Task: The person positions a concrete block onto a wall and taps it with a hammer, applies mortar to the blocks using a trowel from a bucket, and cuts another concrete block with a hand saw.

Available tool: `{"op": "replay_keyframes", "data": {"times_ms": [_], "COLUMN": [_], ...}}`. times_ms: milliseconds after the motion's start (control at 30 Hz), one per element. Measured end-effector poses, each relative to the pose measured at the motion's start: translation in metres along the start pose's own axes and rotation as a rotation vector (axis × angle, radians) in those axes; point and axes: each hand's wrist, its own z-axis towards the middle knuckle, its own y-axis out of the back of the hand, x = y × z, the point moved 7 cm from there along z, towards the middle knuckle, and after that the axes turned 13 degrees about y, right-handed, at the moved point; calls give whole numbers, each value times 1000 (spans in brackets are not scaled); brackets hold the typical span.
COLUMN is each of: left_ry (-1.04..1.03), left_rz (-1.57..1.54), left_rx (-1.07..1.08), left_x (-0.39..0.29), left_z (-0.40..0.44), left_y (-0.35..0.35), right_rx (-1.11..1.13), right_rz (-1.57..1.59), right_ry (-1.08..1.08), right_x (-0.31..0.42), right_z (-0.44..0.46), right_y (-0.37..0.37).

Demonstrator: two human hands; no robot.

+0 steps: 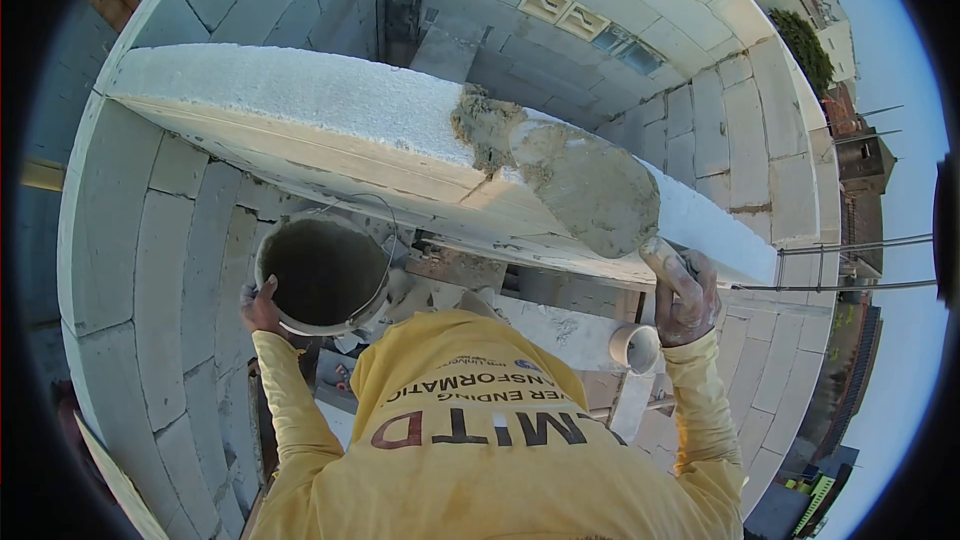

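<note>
My right hand [688, 298] is closed round the handle of a trowel [600, 195]. Grey mortar coats its broad blade, which lies over the top of a white block wall [290, 100]. Beside the blade, a lump of wet mortar [487, 128] sits on the wall's top and hangs slightly over the edge. My left hand [262, 308] grips the rim of a bucket [378, 305], with the thumb over the lip. The bucket is tilted towards me and its inside is dark; how much it holds I cannot tell. A thin wire handle arcs over it.
A small white pipe end or cup [634, 348] stands below my right hand. Steel rods [860, 245] stick out past the wall's right end. Block walls [165, 280] enclose the left side. Vent blocks [563, 12] are set in the far wall. Planks and rubble lie below.
</note>
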Motion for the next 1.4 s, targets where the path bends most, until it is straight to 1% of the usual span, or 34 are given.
{"op": "replay_keyframes", "data": {"times_ms": [100,233,333,433,533,633,733,900,1033,1167,1233,1300,1367,1400], "left_ry": [10,9,15,23,24,38,36,80,70,31,21,34,25,19], "left_rz": [-102,-113,-101,-74,-53,-67,-98,-129,-94,-63,-49,-25,-37,-41], "left_rx": [14,8,3,10,-2,11,38,17,4,12,3,-6,-1,5], "left_x": [7,13,18,15,14,19,34,29,30,26,20,14,13,12], "left_z": [2,1,9,5,0,1,15,5,13,24,24,19,22,24], "left_y": [2,4,4,-1,-2,-2,2,4,5,4,2,3,3,1], "right_rx": [-5,-9,1,118,294,561,729,730,701,705,604,501,394,415], "right_rz": [-4,133,590,924,1133,1148,1040,1012,987,927,753,582,410,306], "right_ry": [-6,-79,-464,-721,-861,-903,-895,-1005,-1085,-1058,-819,-605,-411,-307], "right_x": [-14,-20,-21,-18,-7,4,8,-7,-20,-42,-58,-54,-43,-38], "right_z": [-9,14,40,72,97,121,124,98,74,72,88,117,148,162], "right_y": [15,51,61,59,49,38,23,31,46,73,96,112,111,105]}}
